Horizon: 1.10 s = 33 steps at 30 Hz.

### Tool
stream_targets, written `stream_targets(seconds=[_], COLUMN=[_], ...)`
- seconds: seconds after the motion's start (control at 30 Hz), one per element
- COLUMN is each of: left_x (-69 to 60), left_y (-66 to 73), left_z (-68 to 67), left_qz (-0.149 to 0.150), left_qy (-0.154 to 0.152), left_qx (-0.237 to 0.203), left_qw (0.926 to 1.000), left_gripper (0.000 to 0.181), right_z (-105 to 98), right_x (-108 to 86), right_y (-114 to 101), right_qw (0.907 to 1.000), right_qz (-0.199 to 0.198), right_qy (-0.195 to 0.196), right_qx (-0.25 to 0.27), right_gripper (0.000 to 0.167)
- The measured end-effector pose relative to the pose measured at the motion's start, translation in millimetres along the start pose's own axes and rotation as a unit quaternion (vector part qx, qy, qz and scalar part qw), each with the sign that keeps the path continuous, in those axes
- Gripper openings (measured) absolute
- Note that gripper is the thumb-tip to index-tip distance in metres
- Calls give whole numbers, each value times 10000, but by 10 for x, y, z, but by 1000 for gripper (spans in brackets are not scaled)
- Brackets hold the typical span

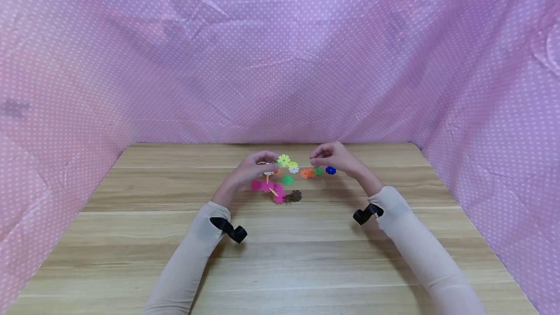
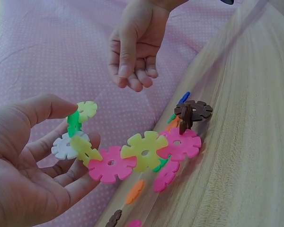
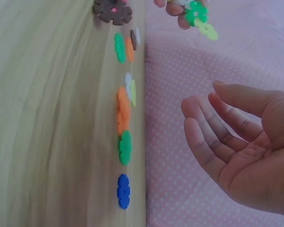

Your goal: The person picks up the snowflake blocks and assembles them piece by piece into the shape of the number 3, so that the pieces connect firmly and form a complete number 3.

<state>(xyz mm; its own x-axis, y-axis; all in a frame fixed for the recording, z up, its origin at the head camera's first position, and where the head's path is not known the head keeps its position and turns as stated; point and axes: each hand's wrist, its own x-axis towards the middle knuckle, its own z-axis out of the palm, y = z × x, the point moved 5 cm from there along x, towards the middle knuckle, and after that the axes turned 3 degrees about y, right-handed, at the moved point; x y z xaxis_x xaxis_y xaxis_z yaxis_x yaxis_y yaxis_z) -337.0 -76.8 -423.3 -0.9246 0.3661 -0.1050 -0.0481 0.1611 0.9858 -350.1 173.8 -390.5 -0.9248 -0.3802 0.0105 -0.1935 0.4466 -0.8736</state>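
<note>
Flower chain (image 2: 154, 150), apparently mid-assembly, hangs pinched in the left hand (image 2: 28, 165); the empty, relaxed right hand (image 3: 253, 161) likely needs a loose disc (image 3: 123, 189) toward the counter's far edge (image 1: 372, 146).

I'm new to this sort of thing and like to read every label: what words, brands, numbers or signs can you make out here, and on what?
None can be read.
Chain of flower-shaped discs in the left hand: no lettering visible.
Blue disc: no lettering visible.
Pink cloth: white dots; the grey smudge is too blurred to tell.
Black wrist strap: too small to tell.
</note>
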Motion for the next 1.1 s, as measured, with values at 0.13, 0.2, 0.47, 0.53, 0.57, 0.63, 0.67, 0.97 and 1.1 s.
stream_targets(seconds=[0.13, 0.2, 0.47, 0.53, 0.57, 0.63, 0.67, 0.97, 1.1], left_x=[-11, -19, -27, -24, -23, -21, -20, -15, -7], left_y=[-7, -9, -11, -12, -14, -14, -14, -8, -12], left_z=[8, 13, 28, 27, 26, 24, 24, 23, 17], left_qz=[21, 27, 30, 14, 28, 27, 30, 7, 43], left_qy=[-6, -11, -14, 3, 2, 15, 16, 4, 17], left_qx=[-42, -86, -136, -165, -151, -155, -160, -39, 21], left_qw=[10000, 10000, 9999, 9999, 9999, 9999, 9999, 10000, 10000], left_gripper=[40, 40, 41, 41, 41, 40, 40, 40, 40], right_z=[-7, -9, -30, -50, -61, -83, -94, -236, -291], right_x=[-33, -54, -71, -61, -56, -42, -33, 47, 46], right_y=[65, 82, 122, 141, 145, 162, 172, 334, 381], right_qw=[9998, 9997, 9996, 9994, 9992, 9988, 9985, 9934, 9926], right_qz=[165, 207, 184, 186, 173, 171, 152, 50, 35], right_qy=[-107, -140, -136, -118, -110, -96, -104, -22, -55], right_qx=[-81, -85, -193, -270, -332, -459, -522, -1149, -1209], right_gripper=[24, 24, 26, 27, 27, 27, 27, 24, 25])
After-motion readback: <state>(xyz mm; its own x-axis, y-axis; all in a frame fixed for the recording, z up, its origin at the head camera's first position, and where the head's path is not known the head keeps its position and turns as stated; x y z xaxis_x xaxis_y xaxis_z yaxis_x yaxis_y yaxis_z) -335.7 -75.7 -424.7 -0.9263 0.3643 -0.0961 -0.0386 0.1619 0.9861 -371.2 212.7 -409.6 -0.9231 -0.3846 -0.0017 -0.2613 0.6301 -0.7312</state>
